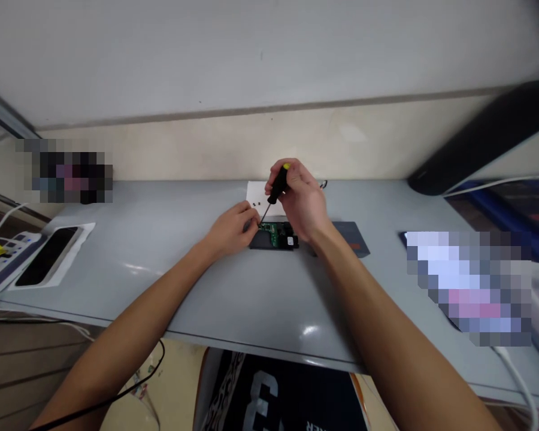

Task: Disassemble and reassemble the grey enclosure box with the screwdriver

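My right hand [303, 203] is closed around a small screwdriver [276, 188] with a black handle and a yellow cap. Its thin tip points down at a green circuit board [279, 232] that sits in a dark opened device case [269, 241] on the grey table [233, 287]. My left hand [231, 230] rests at the left end of the case, fingers pinched against the board's edge beside the screwdriver tip. What the pinch holds, if anything, is too small to see.
Behind the device lies a white sheet [257, 194] with tiny dark specks on it. A dark flat cover [353, 236] lies to the right. A phone [47, 257] on white paper and a power strip [2, 254] sit far left. Cables hang off the table edges.
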A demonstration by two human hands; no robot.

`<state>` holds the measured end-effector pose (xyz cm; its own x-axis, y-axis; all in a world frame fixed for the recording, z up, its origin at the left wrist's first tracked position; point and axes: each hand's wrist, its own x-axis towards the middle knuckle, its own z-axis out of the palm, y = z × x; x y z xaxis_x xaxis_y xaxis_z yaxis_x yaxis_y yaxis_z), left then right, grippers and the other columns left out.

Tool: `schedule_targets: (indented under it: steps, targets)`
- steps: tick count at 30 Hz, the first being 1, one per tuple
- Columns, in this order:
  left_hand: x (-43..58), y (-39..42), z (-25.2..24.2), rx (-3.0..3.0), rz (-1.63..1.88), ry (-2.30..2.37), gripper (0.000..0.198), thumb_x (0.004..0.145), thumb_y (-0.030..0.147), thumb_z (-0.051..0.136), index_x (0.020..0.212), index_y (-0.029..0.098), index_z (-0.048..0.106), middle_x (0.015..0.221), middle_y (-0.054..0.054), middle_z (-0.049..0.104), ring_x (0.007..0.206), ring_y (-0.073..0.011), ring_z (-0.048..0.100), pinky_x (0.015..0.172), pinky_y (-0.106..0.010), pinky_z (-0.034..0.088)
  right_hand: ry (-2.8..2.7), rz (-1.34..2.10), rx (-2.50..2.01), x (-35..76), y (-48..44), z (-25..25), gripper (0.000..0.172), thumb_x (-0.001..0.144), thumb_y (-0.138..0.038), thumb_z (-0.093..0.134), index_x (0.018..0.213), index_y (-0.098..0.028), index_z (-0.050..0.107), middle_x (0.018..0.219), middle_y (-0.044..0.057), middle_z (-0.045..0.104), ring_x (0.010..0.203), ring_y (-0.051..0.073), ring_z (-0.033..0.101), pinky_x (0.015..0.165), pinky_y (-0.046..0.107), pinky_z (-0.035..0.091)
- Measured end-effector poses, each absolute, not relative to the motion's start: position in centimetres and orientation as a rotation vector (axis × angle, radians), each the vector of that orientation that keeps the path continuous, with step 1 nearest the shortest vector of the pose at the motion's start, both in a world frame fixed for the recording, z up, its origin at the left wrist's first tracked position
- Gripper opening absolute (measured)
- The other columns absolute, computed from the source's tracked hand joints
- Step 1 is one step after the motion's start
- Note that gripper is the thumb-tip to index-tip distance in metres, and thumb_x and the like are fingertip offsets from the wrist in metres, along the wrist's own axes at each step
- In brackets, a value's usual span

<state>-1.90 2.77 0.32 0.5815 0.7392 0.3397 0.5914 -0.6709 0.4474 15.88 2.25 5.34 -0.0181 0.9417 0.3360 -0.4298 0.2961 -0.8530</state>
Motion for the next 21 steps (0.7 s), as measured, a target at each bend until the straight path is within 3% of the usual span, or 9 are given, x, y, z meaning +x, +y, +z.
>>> schedule_targets:
  steps: [8,14,21]
  targets:
    - [-1.84,2.5,0.4,2.546,0.662,1.055,0.019,0.098,0.019,0.045,0.097,0.021,0.064,0.094,-0.003,0.068,0.076,-0.0164,0.059,0.071,-0.032,0.045,-1.091,1.252,-0.58,15.7,1.95,5.71,0.052,0.09,-0.077,0.051,0.086,-0.025,0.058,0.075,0.001,0.049,0.063,0.013,0.049,0.061,0.03,0.047]
    - [-1.45,2.19,0.42,2.546,0.649,1.082,0.017,0.096,0.017,0.045,0.093,0.02,0.062,0.094,-0.003,0.069,0.076,-0.0157,0.059,0.071,-0.031,0.044,-1.069,1.224,-0.64,15.29,1.9,5.59,0.045,0.089,-0.07,0.061,0.09,-0.027,0.051,0.07,-0.003,0.044,0.059,0.012,0.043,0.059,0.028,0.043]
    - [-1.53,2.17,0.36,2.499,0.667,1.067,0.016,0.096,0.016,0.046,0.093,0.021,0.061,0.094,-0.002,0.069,0.078,-0.0152,0.059,0.072,-0.03,0.044,-1.11,1.219,-0.582,16.19,2.33,5.32,0.041,0.092,-0.065,0.062,0.088,-0.025,0.057,0.086,0.002,0.059,0.079,0.015,0.058,0.073,0.03,0.051]
